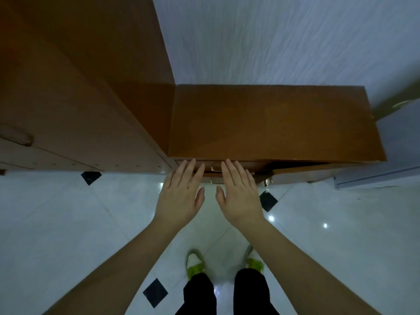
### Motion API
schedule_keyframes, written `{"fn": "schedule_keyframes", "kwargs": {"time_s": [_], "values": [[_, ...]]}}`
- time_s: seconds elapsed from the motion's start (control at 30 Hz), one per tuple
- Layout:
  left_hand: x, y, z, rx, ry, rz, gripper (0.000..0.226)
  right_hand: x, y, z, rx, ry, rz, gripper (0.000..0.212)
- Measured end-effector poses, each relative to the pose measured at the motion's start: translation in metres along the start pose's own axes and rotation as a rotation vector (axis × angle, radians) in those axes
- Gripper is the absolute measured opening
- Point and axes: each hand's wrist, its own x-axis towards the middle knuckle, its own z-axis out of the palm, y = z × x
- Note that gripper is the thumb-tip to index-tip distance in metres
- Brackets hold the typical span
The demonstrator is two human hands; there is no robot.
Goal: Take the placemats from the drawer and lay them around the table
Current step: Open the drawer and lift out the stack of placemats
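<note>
A low brown wooden cabinet (272, 123) stands against the wall in front of me. Just under its top edge is the front of a drawer (213, 165) with a brass handle (215, 168) showing between my hands. My left hand (181, 194) and my right hand (238, 194) are stretched out side by side, palms down, fingers straight. Their fingertips reach the drawer front on either side of the handle. Neither hand holds anything. No placemats are in view.
A tall brown wardrobe (79, 87) rises on the left, flush with the cabinet. To the right of the drawer a cabinet door (302, 170) hangs ajar. A pale blue panel (400, 144) stands at the far right. White floor tiles and my feet in green shoes (195, 264) lie below.
</note>
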Motion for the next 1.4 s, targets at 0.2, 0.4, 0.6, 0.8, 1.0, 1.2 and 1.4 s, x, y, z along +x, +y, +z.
{"fn": "schedule_keyframes", "kwargs": {"time_s": [0.2,0.4,0.6,0.8,1.0,1.2,1.4], "values": [[0.023,-0.016,0.083,0.054,-0.003,0.039,0.057,0.027,0.047,0.088,-0.035,-0.154,0.009,0.062],[0.040,-0.025,0.142,0.072,-0.020,0.052,0.061,0.057,0.073,0.161,-0.062,-0.241,0.033,0.063],[0.045,-0.036,0.176,0.063,0.009,0.036,0.064,0.092,0.083,0.205,-0.093,-0.400,0.071,0.062],[0.051,-0.037,0.191,0.053,-0.023,0.021,0.069,0.089,0.092,0.226,-0.149,-0.482,0.106,0.076],[0.052,-0.027,0.197,0.048,-0.036,0.018,0.071,0.090,0.089,0.223,-0.130,-0.483,0.109,0.075],[0.033,-0.023,0.208,0.040,-0.088,0.024,0.075,0.048,0.084,0.223,-0.153,-0.556,0.118,0.077],[0.002,-0.020,0.220,0.032,-0.098,0.040,0.075,0.011,0.077,0.223,-0.123,-0.659,0.135,0.078]]}}
